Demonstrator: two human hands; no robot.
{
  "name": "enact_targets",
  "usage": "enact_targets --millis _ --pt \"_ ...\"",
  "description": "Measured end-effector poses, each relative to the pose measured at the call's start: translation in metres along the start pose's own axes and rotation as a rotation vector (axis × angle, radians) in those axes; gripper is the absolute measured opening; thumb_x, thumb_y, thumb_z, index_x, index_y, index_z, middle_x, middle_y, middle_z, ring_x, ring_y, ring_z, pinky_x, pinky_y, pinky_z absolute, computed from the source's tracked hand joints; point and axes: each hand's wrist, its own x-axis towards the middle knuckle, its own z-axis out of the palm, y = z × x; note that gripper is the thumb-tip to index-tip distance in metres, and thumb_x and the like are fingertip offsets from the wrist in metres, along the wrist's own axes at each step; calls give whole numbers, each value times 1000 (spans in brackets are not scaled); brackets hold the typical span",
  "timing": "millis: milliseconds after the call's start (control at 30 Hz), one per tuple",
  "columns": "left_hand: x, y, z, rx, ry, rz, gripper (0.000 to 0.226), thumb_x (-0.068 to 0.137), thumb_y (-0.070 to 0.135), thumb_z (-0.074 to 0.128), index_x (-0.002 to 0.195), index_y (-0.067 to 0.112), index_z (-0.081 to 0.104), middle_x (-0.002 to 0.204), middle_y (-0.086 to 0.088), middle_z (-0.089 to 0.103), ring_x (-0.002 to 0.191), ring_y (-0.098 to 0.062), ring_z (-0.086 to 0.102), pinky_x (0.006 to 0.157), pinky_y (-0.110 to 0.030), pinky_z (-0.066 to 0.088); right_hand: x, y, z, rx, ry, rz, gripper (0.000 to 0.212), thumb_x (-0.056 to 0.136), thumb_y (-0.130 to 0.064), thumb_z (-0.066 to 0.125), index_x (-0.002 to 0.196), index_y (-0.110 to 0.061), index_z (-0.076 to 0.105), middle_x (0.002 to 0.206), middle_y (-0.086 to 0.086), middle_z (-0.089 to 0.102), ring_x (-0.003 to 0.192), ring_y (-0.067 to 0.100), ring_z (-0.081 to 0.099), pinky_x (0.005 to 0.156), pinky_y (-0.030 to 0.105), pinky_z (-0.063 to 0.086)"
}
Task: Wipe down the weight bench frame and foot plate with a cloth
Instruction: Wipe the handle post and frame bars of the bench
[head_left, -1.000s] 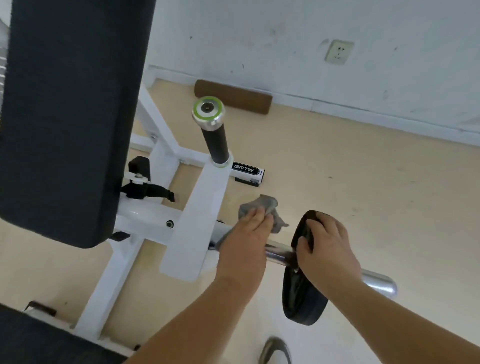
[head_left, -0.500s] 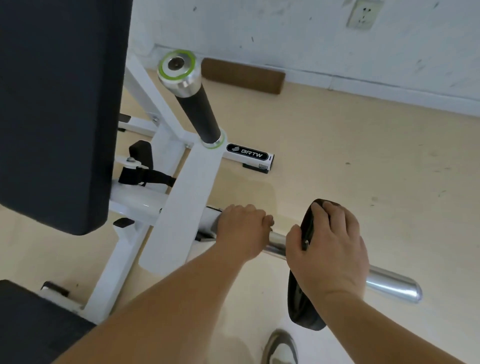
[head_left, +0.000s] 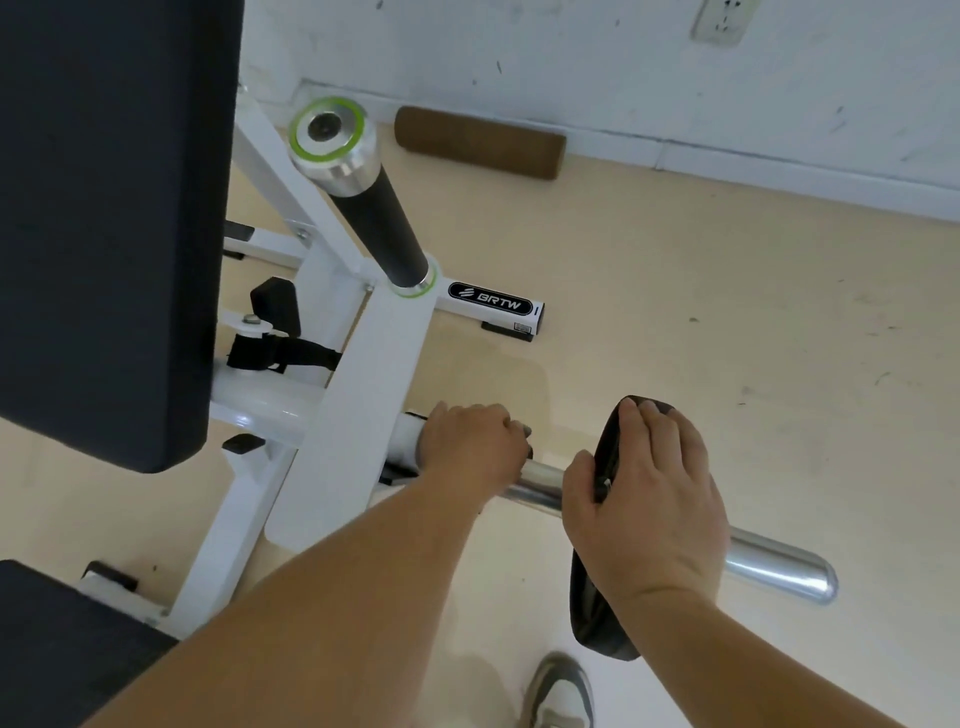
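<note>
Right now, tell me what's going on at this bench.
A person seems to be wiping the bench's plate-loading arm. The left hand is curled round the chrome bar where it meets the white frame; the cloth cannot be made out under it. The right hand grips the rim of the black weight plate, which sits on the bar farther out toward its free end.
</note>
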Motion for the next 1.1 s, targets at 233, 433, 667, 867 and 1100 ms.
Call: enact_targets --millis 233,433,667,867,1100 --pt "-94 -10 49 -237 411 117 47 108 33 34 152 26 48 159 6 43 154 -16 25 126 -46 18 1 -1 -2 5 -7 2 69 94 -49 32 151 -13 46 154 1 48 149 23 30 118 45 37" --pt "-40 0 26 -68 320 48 36 103 35 33 120 34 65 137 12 60 148 -19 34 124 -47 10 1 -1 0 16 0 6 68 93 -49 34 150 -13 47 152 1 49 148 23 30 116 45 39" --pt "-74 -4 30 -326 367 159 41 92 1 59 122 26 71 131 11 68 128 -10 58 118 -33 37 0 0 -4 35 -11 4 66 95 -49 35 151 -14 45 153 0 48 147 23 30 115 46 39" --pt "-160 -24 31 -910 184 -146 43 103 -1 44 115 30 72 84 6 66 63 -6 56 62 -13 47 -4 -3 -7 11 -17 -9 61 98 -48 38 151 -17 43 152 0 47 147 23 30 117 48 34" --pt "-207 -59 28 -1232 285 -588 38 105 9 47 112 34 74 79 10 75 73 -2 67 62 -10 46 -32 -13 -6 10 21 -391 58 105 -44 26 152 -16 44 162 5 37 155 26 22 123 58 24"
